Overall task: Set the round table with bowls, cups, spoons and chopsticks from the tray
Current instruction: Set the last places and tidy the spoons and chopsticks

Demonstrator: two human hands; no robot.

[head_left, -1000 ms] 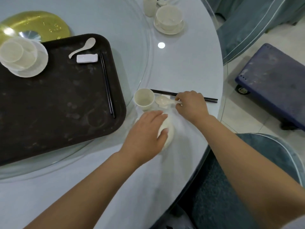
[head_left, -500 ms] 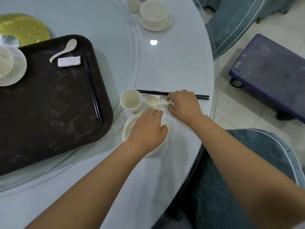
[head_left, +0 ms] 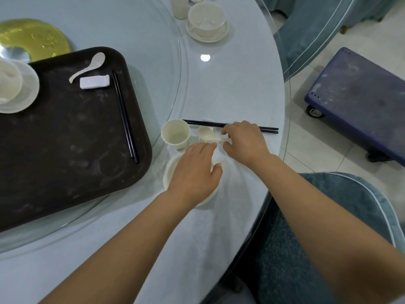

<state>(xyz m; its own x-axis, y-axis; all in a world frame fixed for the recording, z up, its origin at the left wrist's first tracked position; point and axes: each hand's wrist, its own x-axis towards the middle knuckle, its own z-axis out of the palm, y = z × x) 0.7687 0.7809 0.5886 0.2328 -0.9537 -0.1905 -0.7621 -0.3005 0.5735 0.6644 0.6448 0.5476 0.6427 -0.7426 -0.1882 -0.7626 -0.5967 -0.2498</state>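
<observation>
My left hand (head_left: 195, 172) lies over a white bowl on its saucer (head_left: 169, 175) near the table's edge, fingers curved round the bowl. My right hand (head_left: 243, 140) pinches the handle of a white spoon (head_left: 206, 133) lying just beyond the bowl. A white cup (head_left: 175, 133) stands upright left of the spoon. Black chopsticks (head_left: 203, 123) lie across behind the spoon, partly under my right hand. The dark tray (head_left: 65, 139) on the glass turntable holds another spoon (head_left: 88, 66), a white rest (head_left: 94, 81), chopsticks (head_left: 125, 116) and a bowl on a saucer (head_left: 13, 88).
Another set place, with a bowl on a saucer (head_left: 207, 21) and a cup (head_left: 179, 6), stands at the far edge of the table. A gold disc (head_left: 32, 38) marks the turntable's centre. Teal chairs (head_left: 328, 227) and a blue trolley (head_left: 359, 93) stand to the right.
My left hand has shifted slightly left on the bowl, showing more of the saucer. My right hand has stayed on the spoon's handle. My view has shifted a little.
</observation>
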